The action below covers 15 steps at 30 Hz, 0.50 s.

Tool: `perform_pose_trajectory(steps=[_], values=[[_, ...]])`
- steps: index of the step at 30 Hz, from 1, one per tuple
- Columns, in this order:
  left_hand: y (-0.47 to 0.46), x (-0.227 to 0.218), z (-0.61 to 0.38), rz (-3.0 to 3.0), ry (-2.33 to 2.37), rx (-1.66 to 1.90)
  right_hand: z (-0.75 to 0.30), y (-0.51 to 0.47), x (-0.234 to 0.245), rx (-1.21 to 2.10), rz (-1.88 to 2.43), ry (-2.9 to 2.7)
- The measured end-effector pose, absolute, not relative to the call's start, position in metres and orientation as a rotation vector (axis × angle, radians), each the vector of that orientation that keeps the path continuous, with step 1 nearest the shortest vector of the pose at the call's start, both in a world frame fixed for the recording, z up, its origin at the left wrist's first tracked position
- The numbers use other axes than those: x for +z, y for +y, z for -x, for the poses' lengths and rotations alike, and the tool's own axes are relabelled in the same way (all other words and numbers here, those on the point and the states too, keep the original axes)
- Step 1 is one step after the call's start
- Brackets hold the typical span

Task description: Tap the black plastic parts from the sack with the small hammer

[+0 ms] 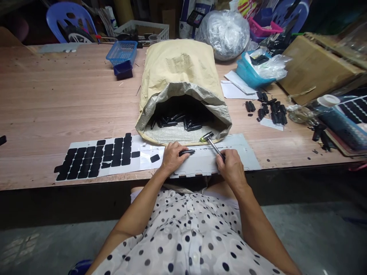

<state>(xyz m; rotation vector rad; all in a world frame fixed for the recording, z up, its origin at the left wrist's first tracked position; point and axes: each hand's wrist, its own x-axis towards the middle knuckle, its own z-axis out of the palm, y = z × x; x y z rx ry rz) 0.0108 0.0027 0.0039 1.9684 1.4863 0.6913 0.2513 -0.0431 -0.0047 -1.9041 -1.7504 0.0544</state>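
Left hand pins a slim black part flat on the grey plate at the near table edge. Its fingers are closed round the part's left end, and the right end pokes out toward the hammer. Right hand has its fingers wrapped round the shaft's far end, with the head raised just over the plate, right of the part and in front of the sack mouth. My read: light tap job. To do it well, seat the part square and fully on the plate and pull the left fingertips back from the struck end. Use short wrist strokes with the head face flat on contact, no full swing. The plate seems to overhang the table edge slightly, so it could bounce. A grip that far down the shaft gives reach but less control, so choking up looks safer. Hard to make out: what the part is, whether its tip carries a pin or cap, and whether it sits in one of the plate's notches, since the left thumb covers that spot. Right palm is hidden. Sack contents are in shadow, just similar black sticks. Pad sheet to the left, neither hand on it.
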Motion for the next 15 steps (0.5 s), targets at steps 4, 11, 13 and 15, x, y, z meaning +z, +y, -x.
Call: perform_pose_trajectory(steps=[4,11,13,15], values=[[0.001,0.003,-0.013,-1.973,1.489,0.689,-0.242,-0.074,0.003,0.265,1.896,-1.731],[0.001,0.005,-0.013,-1.969,1.488,0.678,-0.218,-0.097,0.010,0.274,1.660,-1.873],[0.002,0.006,-0.013,-1.967,1.482,0.672,-0.215,-0.097,0.011,0.227,1.665,-1.883],[0.002,0.006,-0.014,-1.967,1.480,0.671,-0.214,-0.097,0.012,0.176,1.679,-1.912]])
